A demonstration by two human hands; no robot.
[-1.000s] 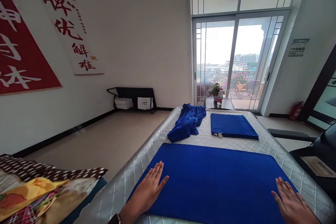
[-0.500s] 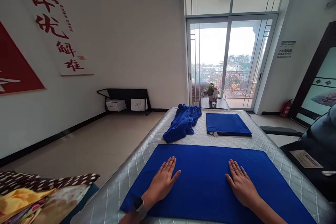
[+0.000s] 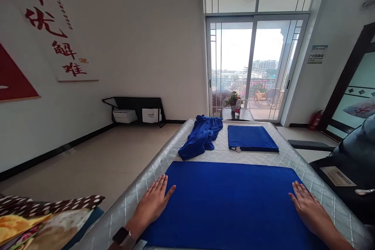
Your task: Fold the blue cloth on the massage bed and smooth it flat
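A smooth blue cloth [image 3: 231, 203] lies spread flat on the silver quilted mattress [image 3: 172, 144]. My left hand [image 3: 154, 199] rests flat at the cloth's left edge, fingers stretched out, a watch on its wrist. At the right edge of the same cloth lies my right hand [image 3: 310, 205], also flat with fingers extended. Neither hand grips anything. Farther back on the mattress sit a neatly folded blue cloth [image 3: 252, 138] with small white tags and, to its left, a crumpled blue cloth [image 3: 202, 136].
A pile of patterned fabrics [image 3: 43, 218] is at the lower left. To the right stands a black chair [image 3: 351, 164] holding a card [image 3: 338, 176]. Beyond the mattress, a small table [image 3: 237, 115] bears a bottle [image 3: 238, 106] and a potted plant [image 3: 233, 99].
My hands have slid apart over the cloth, the left one outward to the left edge and the right one outward to the right edge. The view has turned slightly right.
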